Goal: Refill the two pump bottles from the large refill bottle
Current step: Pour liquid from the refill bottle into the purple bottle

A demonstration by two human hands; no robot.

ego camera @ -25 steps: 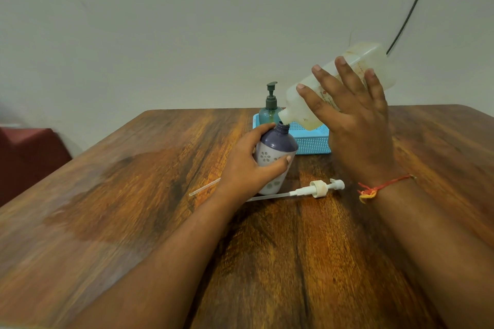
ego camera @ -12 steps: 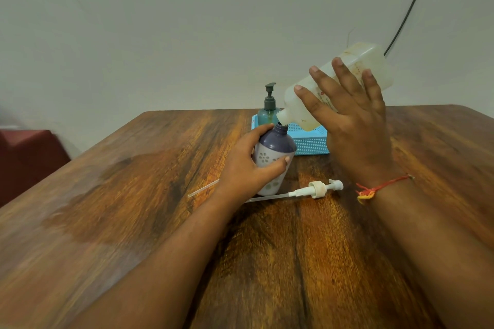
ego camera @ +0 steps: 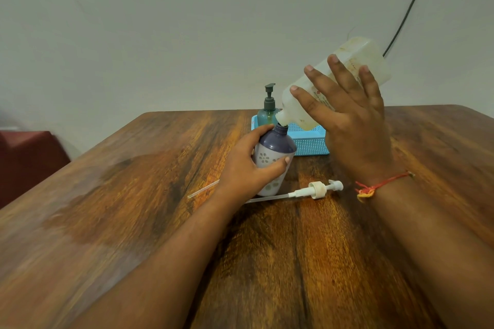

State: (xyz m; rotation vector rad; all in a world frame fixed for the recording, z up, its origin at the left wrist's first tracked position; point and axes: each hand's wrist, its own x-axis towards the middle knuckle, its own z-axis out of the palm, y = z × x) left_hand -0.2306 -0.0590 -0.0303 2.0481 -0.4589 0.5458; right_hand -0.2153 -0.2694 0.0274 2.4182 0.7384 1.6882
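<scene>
Nothing much has shifted since a second ago: my right hand [ego camera: 355, 125] still grips the large refill bottle [ego camera: 339, 83], tilted, its mouth at the neck of the purple pump bottle [ego camera: 275, 152], which my left hand [ego camera: 246, 168] grips upright on the table [ego camera: 133, 195]. I judge the first fill is underway; next comes righting the refill bottle. Its pump [ego camera: 315, 189] lies just beside. The green pump bottle [ego camera: 268, 112] waits, capped, in the blue basket [ego camera: 312, 144] behind.

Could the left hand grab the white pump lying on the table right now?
Probably not yet. The left hand is wrapped around the purple bottle, steadying it under the tilted refill bottle. The white pump lies uncovered beside it, but grabbing it means letting go.
</scene>
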